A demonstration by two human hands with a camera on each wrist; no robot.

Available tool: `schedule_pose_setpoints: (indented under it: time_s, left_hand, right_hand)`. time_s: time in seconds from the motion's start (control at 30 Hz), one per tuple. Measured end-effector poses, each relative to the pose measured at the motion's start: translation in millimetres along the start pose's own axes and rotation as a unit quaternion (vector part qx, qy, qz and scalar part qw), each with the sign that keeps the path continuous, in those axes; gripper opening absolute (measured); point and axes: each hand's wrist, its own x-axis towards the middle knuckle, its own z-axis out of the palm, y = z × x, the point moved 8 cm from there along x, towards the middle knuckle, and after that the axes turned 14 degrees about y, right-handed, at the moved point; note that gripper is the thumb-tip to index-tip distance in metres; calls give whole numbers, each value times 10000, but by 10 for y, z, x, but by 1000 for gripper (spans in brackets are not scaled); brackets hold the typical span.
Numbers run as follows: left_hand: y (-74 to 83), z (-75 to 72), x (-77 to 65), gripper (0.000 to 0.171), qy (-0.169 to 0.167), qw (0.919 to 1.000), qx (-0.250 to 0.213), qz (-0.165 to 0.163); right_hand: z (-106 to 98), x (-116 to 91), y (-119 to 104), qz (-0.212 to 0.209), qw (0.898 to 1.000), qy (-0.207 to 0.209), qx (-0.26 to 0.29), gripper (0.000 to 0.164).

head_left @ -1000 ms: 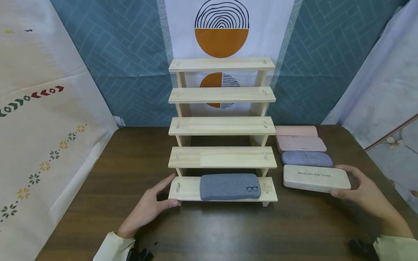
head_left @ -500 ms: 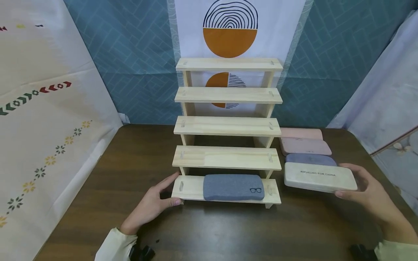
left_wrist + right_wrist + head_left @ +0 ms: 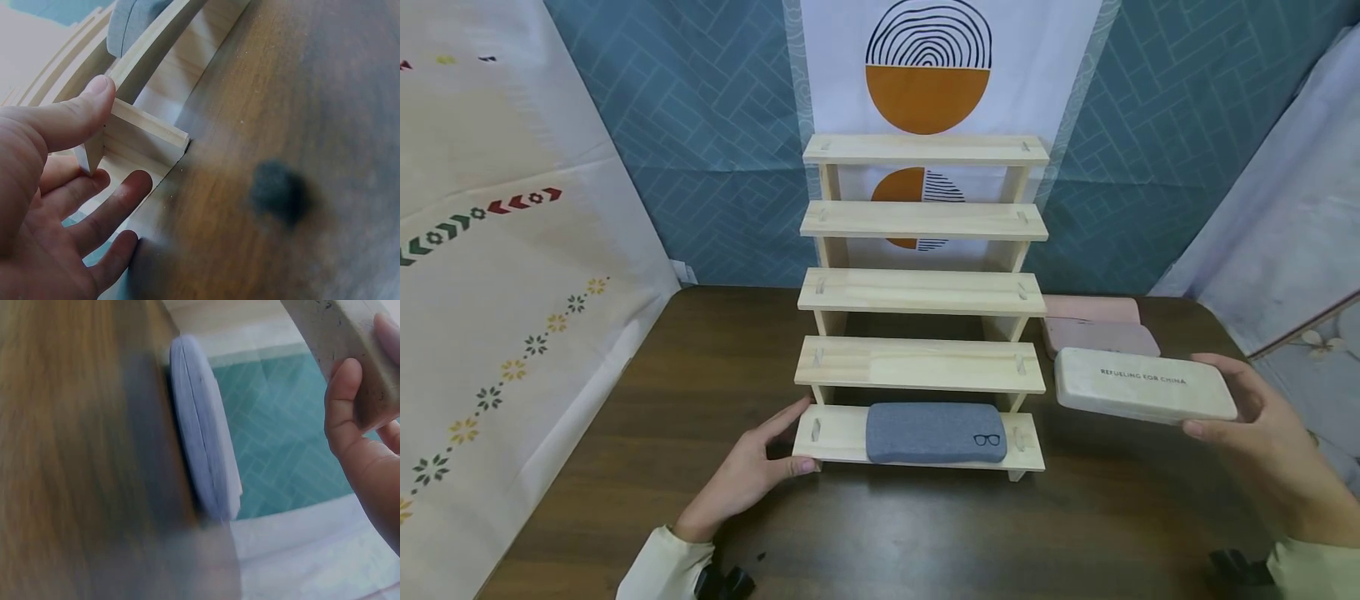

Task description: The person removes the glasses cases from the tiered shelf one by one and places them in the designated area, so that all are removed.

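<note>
My right hand (image 3: 1270, 442) grips the right end of a white glasses case (image 3: 1142, 385) printed "REFUELING FOR CHINA", holding it above the table. In the right wrist view, a bluish-purple case (image 3: 203, 428) lies on the table below; in the head view the white case hides it. My left hand (image 3: 748, 471) holds the left end of a stepped wooden rack (image 3: 917, 362), thumb at the front edge of the lowest board and fingers beside and behind its end. On that board lies a grey-blue glasses case (image 3: 936, 433) with a glasses print.
Right of the rack lie a mauve case (image 3: 1105, 336) and a pink case (image 3: 1090, 308) behind it. The rack's upper boards bear nothing. A patterned teal cloth (image 3: 722, 150) hangs behind the dark wooden table (image 3: 925, 533), with white cloths at both sides.
The right hand has lifted the white case away from the row of cases, up and slightly to the right. The left hand stays at the rack; the head view has shifted slightly.
</note>
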Motion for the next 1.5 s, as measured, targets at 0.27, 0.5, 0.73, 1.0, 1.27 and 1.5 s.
schedule_pose_setpoints:
  time_s: [0.27, 0.5, 0.73, 1.0, 1.27, 1.5]
  left_hand:
    - [-18, -3, -17, 89, 20, 10000, -27, 32]
    - [-35, 3, -23, 88, 14, 10000, -60, 12]
    - [-27, -9, -32, 88, 21, 9999, -137, 48]
    - [-29, -19, -23, 88, 40, 9999, -101, 38]
    - [-24, -6, -3, 89, -3, 9999, -165, 47]
    - [9, -10, -1, 89, 40, 9998, -148, 122]
  right_hand:
    - [292, 116, 16, 145, 9997, -172, 125, 78]
    - [613, 199, 9, 12, 9991, -398, 130, 79]
    - [968, 286, 2, -20, 9978, -600, 277, 79]
    - [1350, 349, -42, -38, 9962, -838, 236, 75]
    - [1589, 371, -114, -85, 9962, -788, -359, 74]
    - [1755, 403, -116, 43, 9900, -699, -1226, 77]
